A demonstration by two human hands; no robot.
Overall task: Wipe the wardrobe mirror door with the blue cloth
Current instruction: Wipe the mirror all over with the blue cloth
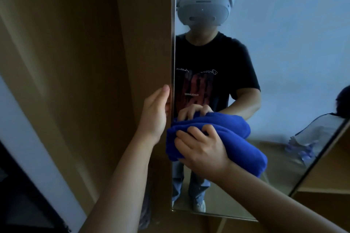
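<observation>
The wardrobe mirror door (284, 62) fills the right half of the view, its left edge running down the middle. My right hand (200, 147) grips a bunched blue cloth (244, 155) and presses it against the glass near the left edge, at mid height. My left hand (156, 113) holds the door's left edge, fingers wrapped behind it and thumb pointing up along the front. The glass reflects a person in a black T-shirt with a headset, and the cloth.
A brown wooden wardrobe panel (85, 62) stands left of the mirror. Wooden shelves (329, 172) show at the lower right past the mirror's slanted edge. A dark object (22, 204) sits at the bottom left. The reflection includes a second person at the right.
</observation>
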